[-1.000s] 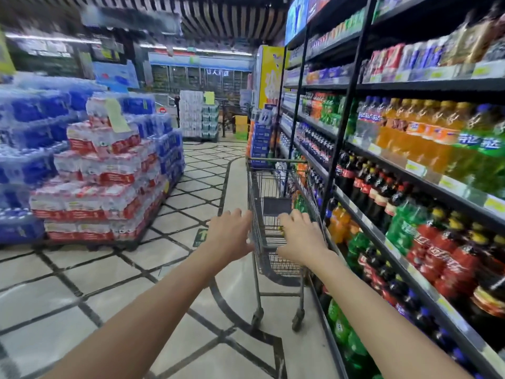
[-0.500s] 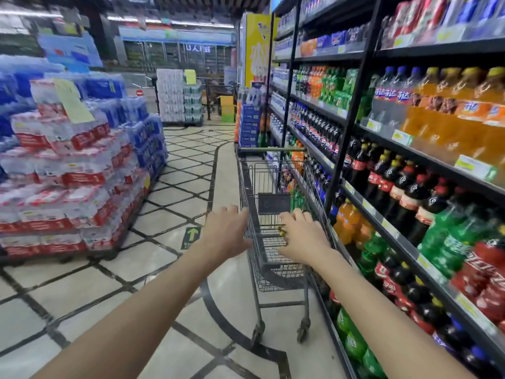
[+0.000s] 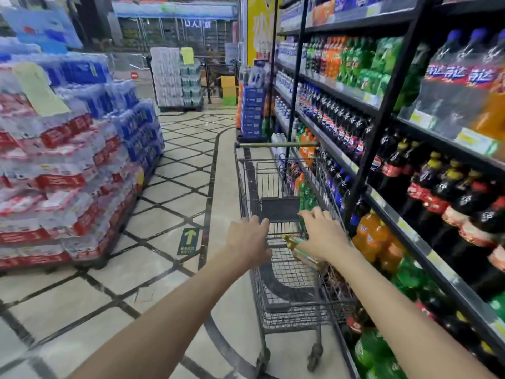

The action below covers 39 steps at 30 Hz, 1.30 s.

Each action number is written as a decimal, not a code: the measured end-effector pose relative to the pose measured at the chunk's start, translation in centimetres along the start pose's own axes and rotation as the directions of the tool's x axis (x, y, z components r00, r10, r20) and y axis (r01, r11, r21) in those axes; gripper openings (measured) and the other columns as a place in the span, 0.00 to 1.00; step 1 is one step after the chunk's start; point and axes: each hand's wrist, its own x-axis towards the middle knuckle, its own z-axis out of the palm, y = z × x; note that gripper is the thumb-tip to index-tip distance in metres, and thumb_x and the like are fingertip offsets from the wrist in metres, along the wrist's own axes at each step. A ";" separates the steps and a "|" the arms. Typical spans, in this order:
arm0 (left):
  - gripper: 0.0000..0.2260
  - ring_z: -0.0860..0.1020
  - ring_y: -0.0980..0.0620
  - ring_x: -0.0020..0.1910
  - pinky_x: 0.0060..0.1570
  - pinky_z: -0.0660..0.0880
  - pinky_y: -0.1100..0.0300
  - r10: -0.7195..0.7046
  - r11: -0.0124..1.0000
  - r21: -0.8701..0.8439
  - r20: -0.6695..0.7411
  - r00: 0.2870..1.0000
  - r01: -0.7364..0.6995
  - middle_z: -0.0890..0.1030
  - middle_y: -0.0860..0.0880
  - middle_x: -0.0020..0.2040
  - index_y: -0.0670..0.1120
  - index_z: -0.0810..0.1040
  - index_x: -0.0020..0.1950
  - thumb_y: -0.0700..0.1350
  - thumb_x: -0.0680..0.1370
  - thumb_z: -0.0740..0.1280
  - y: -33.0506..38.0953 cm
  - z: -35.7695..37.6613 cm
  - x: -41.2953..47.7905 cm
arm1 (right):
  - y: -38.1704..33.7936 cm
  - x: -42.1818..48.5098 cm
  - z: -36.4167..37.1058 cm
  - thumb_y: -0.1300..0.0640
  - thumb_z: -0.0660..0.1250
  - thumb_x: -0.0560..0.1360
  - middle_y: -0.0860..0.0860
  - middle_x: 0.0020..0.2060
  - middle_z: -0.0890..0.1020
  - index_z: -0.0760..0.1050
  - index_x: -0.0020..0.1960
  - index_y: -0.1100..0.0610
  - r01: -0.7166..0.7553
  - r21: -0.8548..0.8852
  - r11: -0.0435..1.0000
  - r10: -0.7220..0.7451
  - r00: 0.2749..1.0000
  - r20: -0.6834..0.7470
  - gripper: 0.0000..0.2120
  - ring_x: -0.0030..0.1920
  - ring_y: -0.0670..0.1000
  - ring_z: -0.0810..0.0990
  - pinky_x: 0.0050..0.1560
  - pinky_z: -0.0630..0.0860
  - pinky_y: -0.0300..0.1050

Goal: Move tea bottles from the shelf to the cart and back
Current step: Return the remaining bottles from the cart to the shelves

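Centre of the frame: the left hand is on the near rim of the wire cart, fingers curled over the edge. Just right of it, the right hand lies on the same rim, fingers slightly apart and bent forward. A tea bottle sits slanted under that palm, though I can't tell whether the thumb clamps it. The drinks shelf fills the right side, close beside the cart, and wrapped water packs are stacked at left
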 end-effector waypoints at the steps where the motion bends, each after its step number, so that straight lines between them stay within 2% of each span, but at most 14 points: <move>1: 0.28 0.75 0.43 0.59 0.56 0.76 0.48 0.004 1.000 -0.005 0.004 1.000 -0.004 0.75 0.45 0.61 0.47 0.66 0.71 0.58 0.76 0.68 -0.2 0.5 1.4 | 0.3 1.1 0.4 0.45 0.71 0.74 0.56 0.74 0.62 0.55 0.78 0.52 -0.006 -0.003 1.000 0.006 1.000 0.004 0.39 0.74 0.57 0.61 0.71 0.64 0.56; 10: 0.30 0.74 0.43 0.64 0.60 0.74 0.47 0.142 0.988 -0.058 0.037 0.989 -0.140 0.74 0.45 0.65 0.47 0.64 0.73 0.59 0.77 0.68 -3.6 3.8 14.0 | 1.8 10.9 2.9 0.46 0.70 0.74 0.56 0.70 0.65 0.59 0.76 0.53 -0.107 -0.033 0.994 0.108 0.993 0.046 0.36 0.71 0.58 0.64 0.68 0.66 0.55; 15: 0.28 0.75 0.43 0.61 0.57 0.76 0.47 0.270 0.962 -0.073 0.091 0.958 -0.264 0.74 0.45 0.63 0.47 0.65 0.72 0.59 0.77 0.67 -6.8 4.9 21.5 | 1.4 16.4 5.0 0.45 0.71 0.74 0.56 0.71 0.64 0.59 0.76 0.53 -0.242 -0.034 0.970 0.244 0.966 0.091 0.37 0.72 0.58 0.63 0.68 0.67 0.54; 20: 0.29 0.74 0.43 0.62 0.55 0.77 0.48 0.390 0.920 -0.092 0.089 0.917 -0.382 0.74 0.45 0.64 0.47 0.64 0.73 0.61 0.78 0.65 -9.9 6.1 28.6 | 0.4 20.9 7.6 0.40 0.69 0.74 0.56 0.69 0.64 0.59 0.76 0.53 -0.370 -0.022 0.929 0.370 0.919 0.138 0.37 0.70 0.59 0.65 0.65 0.67 0.55; 24: 0.28 0.75 0.43 0.61 0.56 0.75 0.47 0.462 0.886 -0.108 0.119 0.879 -0.451 0.74 0.44 0.64 0.47 0.65 0.72 0.60 0.78 0.65 -10.8 7.5 32.9 | 0.1 22.9 9.7 0.45 0.70 0.73 0.53 0.65 0.65 0.60 0.74 0.51 -0.462 0.016 0.887 0.452 0.874 0.175 0.35 0.65 0.55 0.67 0.60 0.70 0.51; 29: 0.32 0.76 0.43 0.61 0.56 0.77 0.46 0.529 0.848 -0.115 0.183 0.828 -0.517 0.74 0.45 0.64 0.47 0.63 0.75 0.62 0.78 0.65 -10.3 10.4 36.9 | 0.8 24.0 12.3 0.46 0.72 0.72 0.53 0.67 0.64 0.61 0.74 0.51 -0.573 0.034 0.819 0.547 0.798 0.253 0.35 0.66 0.55 0.67 0.63 0.70 0.50; 31: 0.32 0.75 0.42 0.62 0.56 0.77 0.47 0.547 0.837 -0.112 0.224 0.807 -0.536 0.74 0.44 0.65 0.47 0.61 0.76 0.60 0.78 0.66 -10.2 11.7 38.3 | 1.3 24.7 13.4 0.48 0.72 0.72 0.54 0.68 0.64 0.62 0.73 0.51 -0.606 0.050 0.794 0.570 0.770 0.286 0.34 0.67 0.55 0.67 0.66 0.68 0.52; 34: 0.26 0.76 0.44 0.59 0.55 0.79 0.48 0.556 0.827 -0.112 0.317 0.769 -0.552 0.75 0.45 0.62 0.47 0.65 0.73 0.56 0.78 0.66 -9.9 13.9 40.3 | 2.3 25.6 14.9 0.50 0.72 0.72 0.53 0.68 0.65 0.61 0.74 0.51 -0.648 0.073 0.758 0.595 0.733 0.328 0.35 0.67 0.54 0.66 0.69 0.66 0.52; 39: 0.26 0.77 0.45 0.58 0.54 0.78 0.49 0.547 0.824 -0.105 0.408 0.731 -0.557 0.75 0.46 0.63 0.49 0.65 0.73 0.57 0.78 0.67 -7.8 16.6 44.6 | 5.7 28.1 17.5 0.53 0.74 0.71 0.51 0.65 0.66 0.61 0.74 0.51 -0.687 0.091 0.721 0.617 0.696 0.367 0.36 0.64 0.52 0.67 0.65 0.68 0.48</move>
